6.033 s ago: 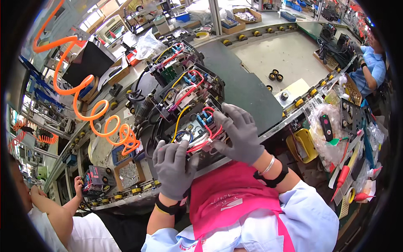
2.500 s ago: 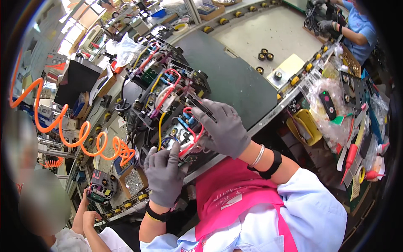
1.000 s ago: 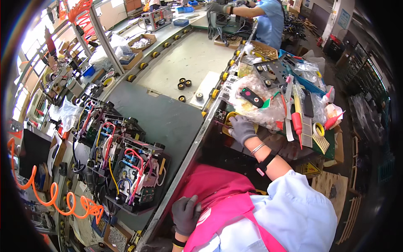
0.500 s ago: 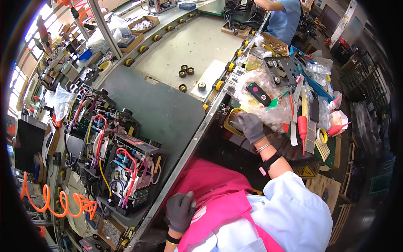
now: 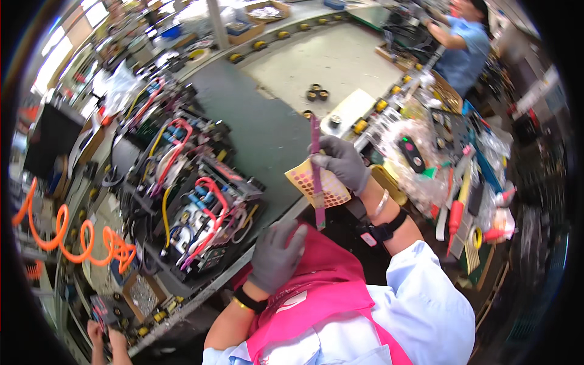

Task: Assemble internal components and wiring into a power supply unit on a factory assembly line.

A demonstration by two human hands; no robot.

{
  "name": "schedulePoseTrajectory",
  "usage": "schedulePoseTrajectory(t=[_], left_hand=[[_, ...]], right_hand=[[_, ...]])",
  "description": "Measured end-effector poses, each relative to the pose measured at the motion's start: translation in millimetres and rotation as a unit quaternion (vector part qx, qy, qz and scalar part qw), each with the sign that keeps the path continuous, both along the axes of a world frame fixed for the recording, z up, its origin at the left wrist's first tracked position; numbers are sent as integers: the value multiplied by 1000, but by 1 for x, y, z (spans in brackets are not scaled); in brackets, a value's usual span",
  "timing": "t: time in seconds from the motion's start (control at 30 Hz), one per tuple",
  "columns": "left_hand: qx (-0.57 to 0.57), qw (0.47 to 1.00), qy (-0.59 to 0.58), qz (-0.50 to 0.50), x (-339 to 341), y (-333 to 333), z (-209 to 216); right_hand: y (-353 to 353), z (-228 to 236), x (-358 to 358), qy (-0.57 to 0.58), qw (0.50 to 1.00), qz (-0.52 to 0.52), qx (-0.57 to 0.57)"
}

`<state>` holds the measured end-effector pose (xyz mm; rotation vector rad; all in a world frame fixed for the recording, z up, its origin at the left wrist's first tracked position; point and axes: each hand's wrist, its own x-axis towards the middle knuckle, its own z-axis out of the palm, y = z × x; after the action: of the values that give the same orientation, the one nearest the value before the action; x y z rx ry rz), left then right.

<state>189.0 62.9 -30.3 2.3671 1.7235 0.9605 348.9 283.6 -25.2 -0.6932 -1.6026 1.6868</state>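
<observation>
My right hand [image 5: 342, 163], in a grey glove, is closed on the edge of a pale yellow sheet of round brown stickers [image 5: 334, 196]. A narrow purple strip [image 5: 316, 146] crosses the front of the sheet, its upper end pointing toward the bench; the same hand grips it. My left hand [image 5: 277, 254], also gloved in grey, hovers over the pink apron [image 5: 328, 260] with loosely bent fingers apart and nothing in them. Left of it, at the bench edge, stands an open electrical unit [image 5: 207, 222] with red, blue and yellow wires.
More wired units [image 5: 146, 115] stand behind on the dark green board [image 5: 249, 128]. Small black-and-gold rollers [image 5: 316, 92] lie on the pale bench. At right are a black remote [image 5: 411, 154], plastic bags and a red-tipped bottle [image 5: 455, 218]. A co-worker [image 5: 465, 45] stands far right; another person's hands [image 5: 104, 334] show lower left.
My right hand has come up and left from the yellow tray, now bringing the sticker sheet and purple strip. My left hand has risen from beside the apron, fingers loosened. The view has shifted.
</observation>
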Motion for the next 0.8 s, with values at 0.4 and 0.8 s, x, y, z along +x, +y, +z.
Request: schedulePoseTrajectory(t=[0.4, 0.8], left_hand=[[-34, 971, 189, 141, 11, 61, -60], [-93, 967, 191, 138, 19, 80, -69]], right_hand=[[53, -34, -91, -163, 978, 84, 98], [35, 0, -22, -45, 927, -220, 299]])
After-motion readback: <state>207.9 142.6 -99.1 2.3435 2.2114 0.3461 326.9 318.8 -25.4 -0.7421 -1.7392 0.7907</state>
